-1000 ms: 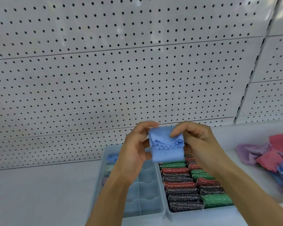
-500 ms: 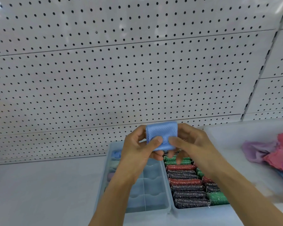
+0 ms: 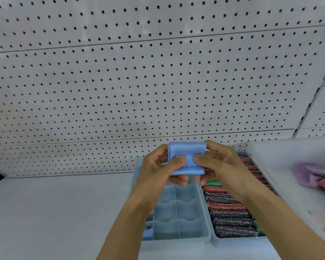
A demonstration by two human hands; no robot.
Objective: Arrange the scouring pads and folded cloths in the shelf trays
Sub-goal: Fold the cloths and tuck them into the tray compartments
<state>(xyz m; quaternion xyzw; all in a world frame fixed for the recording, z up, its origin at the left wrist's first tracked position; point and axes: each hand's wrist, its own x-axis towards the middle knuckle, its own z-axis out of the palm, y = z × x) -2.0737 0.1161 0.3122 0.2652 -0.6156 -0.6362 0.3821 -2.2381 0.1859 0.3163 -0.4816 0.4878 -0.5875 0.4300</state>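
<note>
Two hands hold one folded blue cloth (image 3: pixel 186 158) in the air above the far end of the divided tray (image 3: pixel 199 235), which I take as the landmark. My left hand (image 3: pixel 158 173) grasps the cloth's left edge, thumb pressed on the front face and fingers curled behind and beneath. My right hand (image 3: pixel 219 164) grasps the right edge in the same way, its thumb tip just beside the left thumb. The cloth is doubled over, its scalloped edge showing between the thumbs. The divided tray's near compartments show wavy partitions, and a blue piece (image 3: pixel 148 232) lies in its near-left compartment. Touching the divided tray on its right stands a second tray (image 3: pixel 233 241) packed with rows of scouring pads (image 3: pixel 231 214) in black, red and green. Further right of it, loose purple and pink cloths (image 3: pixel 315 175) lie in a translucent bin (image 3: pixel 289 184). Behind the divided tray rises a white pegboard (image 3: pixel 158 81).
</note>
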